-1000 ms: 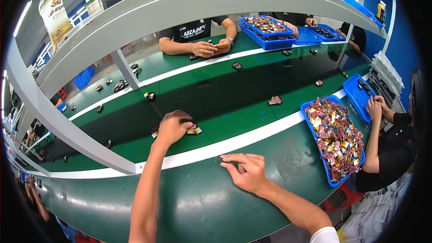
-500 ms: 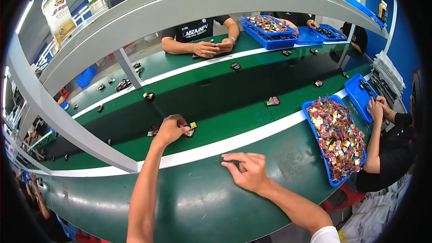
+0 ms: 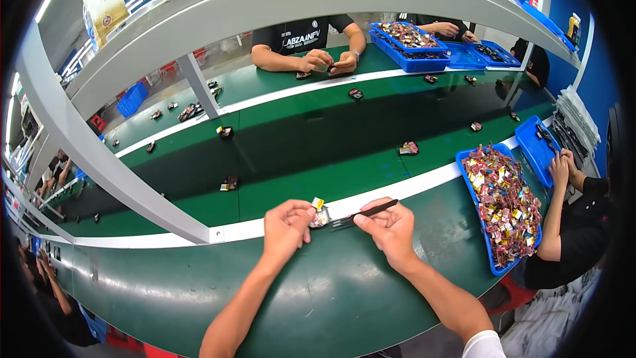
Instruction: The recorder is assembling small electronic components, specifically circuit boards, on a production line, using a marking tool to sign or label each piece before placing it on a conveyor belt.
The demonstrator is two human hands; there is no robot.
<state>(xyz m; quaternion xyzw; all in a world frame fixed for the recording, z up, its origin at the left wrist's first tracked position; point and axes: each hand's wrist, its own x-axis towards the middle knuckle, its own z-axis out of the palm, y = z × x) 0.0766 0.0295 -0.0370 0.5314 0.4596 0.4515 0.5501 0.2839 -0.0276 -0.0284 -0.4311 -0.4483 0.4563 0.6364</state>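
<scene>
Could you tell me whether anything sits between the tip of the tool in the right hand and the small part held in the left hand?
Nothing visible does. The left hand pinches the small part over the white strip, and the right hand points the dark tweezers straight at it; their tips seem to reach the part, with bare gap elsewhere.

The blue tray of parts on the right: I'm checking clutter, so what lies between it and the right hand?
Nothing: the head view shows only bare green table between the right hand, which holds black tweezers, and the blue tray.
</scene>
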